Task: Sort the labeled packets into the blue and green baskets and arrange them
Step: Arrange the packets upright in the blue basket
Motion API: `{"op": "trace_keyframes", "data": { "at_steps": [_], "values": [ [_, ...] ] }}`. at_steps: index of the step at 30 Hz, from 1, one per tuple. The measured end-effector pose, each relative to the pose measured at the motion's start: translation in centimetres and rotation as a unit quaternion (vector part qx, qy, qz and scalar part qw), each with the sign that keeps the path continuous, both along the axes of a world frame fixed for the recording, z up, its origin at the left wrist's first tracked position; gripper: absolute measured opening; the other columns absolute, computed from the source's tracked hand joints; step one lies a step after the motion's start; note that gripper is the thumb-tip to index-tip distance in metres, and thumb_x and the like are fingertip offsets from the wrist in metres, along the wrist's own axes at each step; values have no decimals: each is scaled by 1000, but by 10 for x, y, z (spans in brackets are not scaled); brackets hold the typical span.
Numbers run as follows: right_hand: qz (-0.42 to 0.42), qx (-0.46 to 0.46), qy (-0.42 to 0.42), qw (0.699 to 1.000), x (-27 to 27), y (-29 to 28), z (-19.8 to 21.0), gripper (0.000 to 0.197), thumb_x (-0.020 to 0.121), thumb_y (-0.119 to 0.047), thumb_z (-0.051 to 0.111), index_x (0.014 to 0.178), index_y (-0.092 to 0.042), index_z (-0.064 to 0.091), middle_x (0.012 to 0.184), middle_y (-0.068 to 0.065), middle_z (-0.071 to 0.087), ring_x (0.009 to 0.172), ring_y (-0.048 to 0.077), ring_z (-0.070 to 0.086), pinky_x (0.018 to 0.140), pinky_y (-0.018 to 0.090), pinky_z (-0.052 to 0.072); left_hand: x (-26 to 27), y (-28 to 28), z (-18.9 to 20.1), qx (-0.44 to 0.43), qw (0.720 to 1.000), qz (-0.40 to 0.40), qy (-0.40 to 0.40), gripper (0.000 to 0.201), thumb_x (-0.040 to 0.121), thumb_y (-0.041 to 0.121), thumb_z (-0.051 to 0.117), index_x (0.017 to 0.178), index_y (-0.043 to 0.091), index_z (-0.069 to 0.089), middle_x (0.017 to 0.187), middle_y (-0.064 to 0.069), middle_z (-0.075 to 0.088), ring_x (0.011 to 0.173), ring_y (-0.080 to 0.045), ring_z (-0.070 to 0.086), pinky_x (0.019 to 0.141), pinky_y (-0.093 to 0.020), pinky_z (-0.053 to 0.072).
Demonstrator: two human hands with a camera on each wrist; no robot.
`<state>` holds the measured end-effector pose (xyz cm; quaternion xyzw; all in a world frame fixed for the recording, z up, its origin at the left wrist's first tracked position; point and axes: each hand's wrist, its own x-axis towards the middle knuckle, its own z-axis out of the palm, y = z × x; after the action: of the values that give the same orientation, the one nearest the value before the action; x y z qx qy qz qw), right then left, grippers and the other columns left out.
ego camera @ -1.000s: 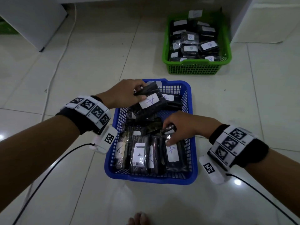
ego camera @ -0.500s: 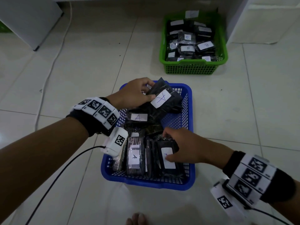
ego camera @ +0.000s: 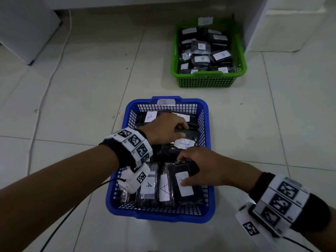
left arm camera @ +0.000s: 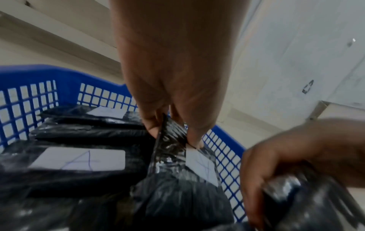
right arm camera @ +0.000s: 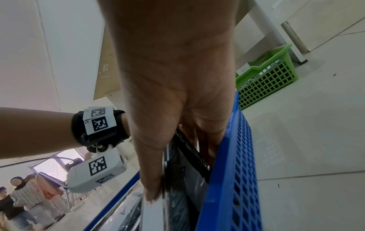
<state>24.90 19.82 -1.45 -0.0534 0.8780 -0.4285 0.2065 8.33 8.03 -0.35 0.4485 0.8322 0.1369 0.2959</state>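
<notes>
The blue basket (ego camera: 207, 190) sits close in front of me, full of black packets with white "A" labels. My left hand (ego camera: 179, 129) pinches the top edge of one black packet (ego camera: 183, 143) in the basket's middle; the left wrist view shows thumb and fingers (left arm camera: 194, 137) clamped on its plastic (left arm camera: 171, 150). My right hand (ego camera: 189, 170) grips another labelled packet (ego camera: 185, 186) standing at the near right side against the basket wall (right arm camera: 227, 179). The green basket (ego camera: 209, 80) further back holds packets marked "B".
White tiled floor surrounds both baskets. A white cable (ego camera: 49, 82) runs along the floor at left, beside a white cabinet (ego camera: 23, 30). Another white unit (ego camera: 291, 24) stands right of the green basket. People stand far off in the right wrist view (right arm camera: 25, 195).
My left hand has lowered its packet from above the basket's far end down into the middle. The right hand has kept hold of the near-right packet, pressing it towards the wall.
</notes>
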Motion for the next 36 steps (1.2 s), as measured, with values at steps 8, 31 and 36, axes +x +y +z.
{"op": "trace_keyframes", "data": {
  "at_steps": [8, 31, 36],
  "values": [
    [71, 39, 13, 997, -11, 0, 0, 37, 85, -47, 71, 114, -25, 65, 105, -10, 68, 88, 2, 63, 77, 25, 55, -3, -15, -8, 13, 980, -73, 183, 48, 89, 61, 62, 119, 23, 70, 111, 5, 66, 103, -15, 59, 86, -31, 49],
    [114, 184, 43, 975, -51, -7, -11, 43, 103, -17, 42, 143, -33, 45, 111, 6, 57, 95, 24, 58, 83, 40, 51, -33, -75, -25, -124, 967, -107, 194, 63, 85, 65, 63, 137, 31, 51, 125, 5, 57, 113, -20, 53, 86, -43, 54],
    [116, 275, 99, 949, -54, -21, -22, 40, 102, -41, 35, 141, -45, 41, 120, 3, 59, 92, 24, 62, 73, 41, 57, -27, -73, -30, -98, 968, -89, 213, 48, 88, 54, 66, 129, 30, 56, 111, 7, 68, 102, -19, 64, 76, -36, 54]
  ]
}}
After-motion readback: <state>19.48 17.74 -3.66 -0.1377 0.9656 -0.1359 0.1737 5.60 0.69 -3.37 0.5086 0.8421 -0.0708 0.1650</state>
